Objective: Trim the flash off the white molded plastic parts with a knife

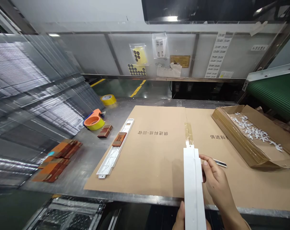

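White strip [193, 185] sits gripped in your left hand [180, 220] at its near end, right hand [215, 182] steadying its right edge over the cardboard sheet [149, 159]; next, seat it squarely.

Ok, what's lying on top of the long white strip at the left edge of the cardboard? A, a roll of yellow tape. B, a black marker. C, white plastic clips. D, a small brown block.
D: a small brown block rests across the white strip near its middle; the yellow tape roll sits apart, further back on the table.
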Demonstrator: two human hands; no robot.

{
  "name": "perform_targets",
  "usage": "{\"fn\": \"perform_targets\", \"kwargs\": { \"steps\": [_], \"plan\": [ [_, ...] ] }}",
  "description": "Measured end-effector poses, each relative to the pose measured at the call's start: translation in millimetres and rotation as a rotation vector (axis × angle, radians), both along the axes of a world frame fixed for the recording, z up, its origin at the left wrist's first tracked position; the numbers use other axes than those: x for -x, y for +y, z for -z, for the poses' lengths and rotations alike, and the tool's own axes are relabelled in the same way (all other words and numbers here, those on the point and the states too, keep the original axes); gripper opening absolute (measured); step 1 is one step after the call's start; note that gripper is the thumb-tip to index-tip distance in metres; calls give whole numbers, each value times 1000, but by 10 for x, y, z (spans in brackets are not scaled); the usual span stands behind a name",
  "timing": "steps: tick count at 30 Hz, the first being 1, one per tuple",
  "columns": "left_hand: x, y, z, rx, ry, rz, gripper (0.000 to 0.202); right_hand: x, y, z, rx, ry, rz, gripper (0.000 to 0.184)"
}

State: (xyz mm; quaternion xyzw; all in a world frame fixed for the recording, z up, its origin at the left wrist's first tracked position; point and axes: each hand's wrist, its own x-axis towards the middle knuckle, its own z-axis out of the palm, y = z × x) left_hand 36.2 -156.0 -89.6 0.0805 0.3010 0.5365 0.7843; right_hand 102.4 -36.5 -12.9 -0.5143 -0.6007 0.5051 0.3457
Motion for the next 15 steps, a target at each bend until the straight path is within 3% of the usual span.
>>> {"fn": "perform_targets", "kwargs": {
  "steps": [7, 15],
  "plan": [
    [-13, -20, 3, 29, -15, -39, 83, 0, -39, 7, 69, 31, -25, 55],
    [-28, -45, -59, 37, 4, -48, 83, 26, -137, 31, 9, 46, -19, 50]
  ]
}}
